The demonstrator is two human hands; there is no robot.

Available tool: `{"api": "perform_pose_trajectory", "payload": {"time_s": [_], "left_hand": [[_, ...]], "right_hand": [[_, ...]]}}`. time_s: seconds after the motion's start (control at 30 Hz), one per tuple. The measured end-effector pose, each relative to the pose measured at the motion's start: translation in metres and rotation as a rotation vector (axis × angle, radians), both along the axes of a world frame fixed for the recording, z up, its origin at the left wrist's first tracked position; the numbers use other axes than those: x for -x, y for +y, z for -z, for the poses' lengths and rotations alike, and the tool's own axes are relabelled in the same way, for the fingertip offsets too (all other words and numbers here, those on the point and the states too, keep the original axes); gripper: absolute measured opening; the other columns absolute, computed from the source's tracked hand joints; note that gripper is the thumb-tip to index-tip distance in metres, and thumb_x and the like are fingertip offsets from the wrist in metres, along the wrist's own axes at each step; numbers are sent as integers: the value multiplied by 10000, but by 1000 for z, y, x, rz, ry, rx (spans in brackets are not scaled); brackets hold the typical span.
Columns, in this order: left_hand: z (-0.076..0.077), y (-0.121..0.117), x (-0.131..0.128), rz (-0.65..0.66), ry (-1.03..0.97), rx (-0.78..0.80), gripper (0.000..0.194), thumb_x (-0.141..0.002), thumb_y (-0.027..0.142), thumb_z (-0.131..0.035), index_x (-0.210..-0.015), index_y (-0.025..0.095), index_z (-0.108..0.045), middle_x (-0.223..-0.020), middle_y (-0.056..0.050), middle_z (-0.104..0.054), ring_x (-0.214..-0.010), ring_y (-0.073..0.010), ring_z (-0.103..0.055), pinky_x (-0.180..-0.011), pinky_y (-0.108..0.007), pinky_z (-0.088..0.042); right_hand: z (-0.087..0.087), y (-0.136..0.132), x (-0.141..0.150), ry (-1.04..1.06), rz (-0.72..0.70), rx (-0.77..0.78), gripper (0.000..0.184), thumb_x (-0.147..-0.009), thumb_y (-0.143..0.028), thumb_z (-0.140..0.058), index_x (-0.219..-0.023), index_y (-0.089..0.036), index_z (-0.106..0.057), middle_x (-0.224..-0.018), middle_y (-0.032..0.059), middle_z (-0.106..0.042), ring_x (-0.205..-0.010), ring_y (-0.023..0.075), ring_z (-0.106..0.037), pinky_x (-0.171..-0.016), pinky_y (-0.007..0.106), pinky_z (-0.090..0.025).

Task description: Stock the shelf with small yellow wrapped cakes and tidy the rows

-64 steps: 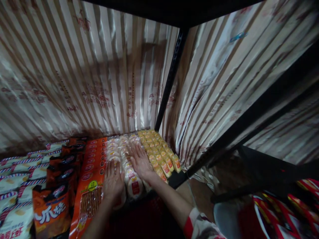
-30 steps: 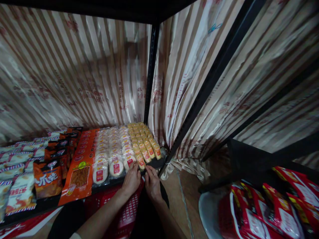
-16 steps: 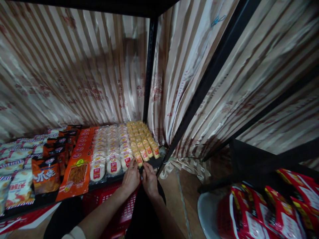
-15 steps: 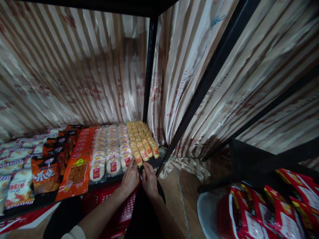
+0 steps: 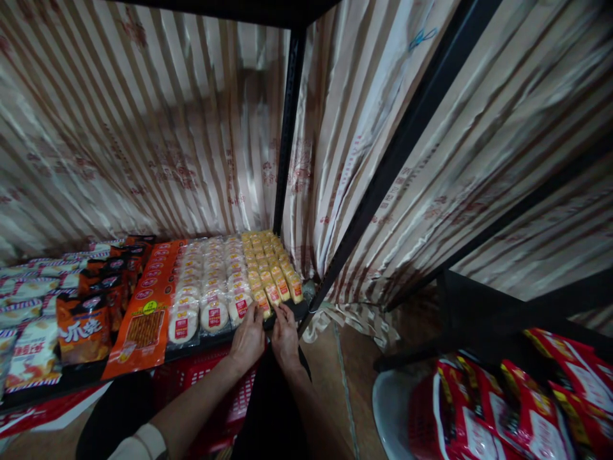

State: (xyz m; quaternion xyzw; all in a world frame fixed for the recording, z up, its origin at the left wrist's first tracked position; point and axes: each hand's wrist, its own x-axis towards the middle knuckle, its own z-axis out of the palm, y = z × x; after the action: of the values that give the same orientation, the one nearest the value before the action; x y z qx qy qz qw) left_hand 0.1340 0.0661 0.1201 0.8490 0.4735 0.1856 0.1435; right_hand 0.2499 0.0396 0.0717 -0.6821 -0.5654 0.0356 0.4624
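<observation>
Both my hands are at the front edge of a low black shelf (image 5: 292,313). My left hand (image 5: 248,338) rests its fingertips on the front yellow snack packs (image 5: 268,281), next to the rows of round white cake packs (image 5: 211,294). My right hand (image 5: 285,332) touches the shelf lip just right of those yellow packs, fingers curled. Whether either hand grips a pack is hidden by the fingers.
Long orange snack bags (image 5: 143,313), dark orange bags (image 5: 89,319) and white striped bags (image 5: 23,332) fill the shelf's left side. A red basket (image 5: 211,383) sits below. Striped cloth (image 5: 143,140) hangs behind. Black posts (image 5: 287,121) frame the rack. Red packets (image 5: 502,409) lie at the lower right.
My hands came off the packs deep on the shelf and drew back to its front edge. Over the last half second they have barely shifted; the view drifted slightly.
</observation>
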Motion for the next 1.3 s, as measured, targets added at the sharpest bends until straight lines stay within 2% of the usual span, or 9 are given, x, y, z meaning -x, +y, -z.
{"api": "perform_pose_trajectory", "payload": {"time_s": [0.17, 0.33, 0.47, 0.63, 0.8, 0.9, 1.07, 1.3], "left_hand": [[2, -2, 2, 22, 23, -23, 553, -737, 28, -366, -1285, 71, -421, -1379, -181, -367, -1287, -236, -376, -1035, -362, -383], [9, -7, 4, 33, 33, -56, 555, -731, 40, -376, -1281, 97, -429, -1391, -160, -359, -1301, -253, -349, -1022, -376, -397], [11, -7, 4, 26, 29, -50, 544, -740, 47, -379, -1278, 112, -433, -1386, -158, -376, -1295, -246, -361, -1018, -383, -403], [12, -2, 4, 48, 44, -57, 541, -735, 50, -385, -1274, 80, -431, -1369, -170, -388, -1301, -249, -349, -1042, -388, -380], [19, -4, 7, 62, 27, -111, 545, -748, 43, -374, -1289, 93, -411, -1396, -174, -364, -1317, -263, -328, -1032, -416, -394], [21, -7, 8, 66, 22, -137, 551, -756, 58, -385, -1303, 118, -395, -1415, -157, -349, -1318, -265, -331, -1024, -423, -406], [20, -5, 6, 67, 70, -133, 549, -734, 35, -383, -1281, 50, -422, -1404, -205, -351, -1312, -293, -336, -1032, -413, -397], [24, -4, 9, 71, 28, -142, 565, -729, 36, -382, -1289, 93, -421, -1413, -154, -360, -1318, -267, -330, -1032, -417, -401]], "right_hand": [[-3, -3, -5, 18, 16, -19, 447, -821, -98, -320, -1187, -147, -572, -1212, 154, -502, -1142, 207, -493, -970, 393, -450], [-6, 1, -9, -38, 46, 51, 465, -825, -120, -319, -1242, -104, -524, -1292, 170, -471, -1246, 238, -397, -1012, 435, -397], [-6, 7, -10, -76, 24, 87, 492, -826, -115, -312, -1284, -113, -490, -1346, 154, -449, -1248, 226, -400, -1012, 419, -396], [-4, 10, -14, -112, 29, 16, 464, -845, -133, -329, -1274, -143, -504, -1329, 136, -477, -1225, 227, -421, -993, 432, -406], [-7, 10, -21, -122, 176, -35, 478, -879, -177, -318, -1348, -128, -401, -1458, 142, -288, -1328, 259, -270, -1032, 496, -335], [-6, 14, -25, -106, 190, -16, 493, -889, -206, -320, -1375, -131, -360, -1480, 139, -236, -1347, 270, -230, -1037, 498, -326], [0, 22, -26, -96, 172, -15, 491, -900, -222, -296, -1377, -124, -357, -1460, 143, -287, -1346, 267, -235, -1036, 509, -323], [2, 23, -31, -111, 126, -49, 490, -907, -236, -289, -1380, -119, -352, -1443, 141, -329, -1346, 256, -240, -1041, 507, -316]]}}
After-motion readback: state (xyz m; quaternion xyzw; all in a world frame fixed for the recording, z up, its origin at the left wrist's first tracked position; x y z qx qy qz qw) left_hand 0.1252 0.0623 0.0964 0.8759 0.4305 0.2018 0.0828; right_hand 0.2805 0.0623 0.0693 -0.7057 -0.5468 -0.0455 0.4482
